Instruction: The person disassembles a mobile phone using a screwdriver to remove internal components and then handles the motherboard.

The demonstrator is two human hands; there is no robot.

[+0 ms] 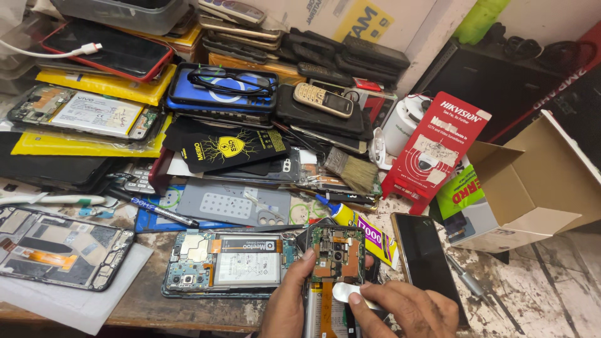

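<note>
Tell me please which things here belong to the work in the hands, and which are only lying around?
In hand:
- left hand holding the opened phone
- right hand touching a white piece on it

Lying about:
- second opened phone
- glue tube
- brush
- keypad phone
- glasses
- cardboard box
- black phone

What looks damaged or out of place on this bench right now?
The worn benchtop has paint flaking off. An opened phone lies back-off beside the left hand, and a paintbrush sits askew on the phone pile.
</note>
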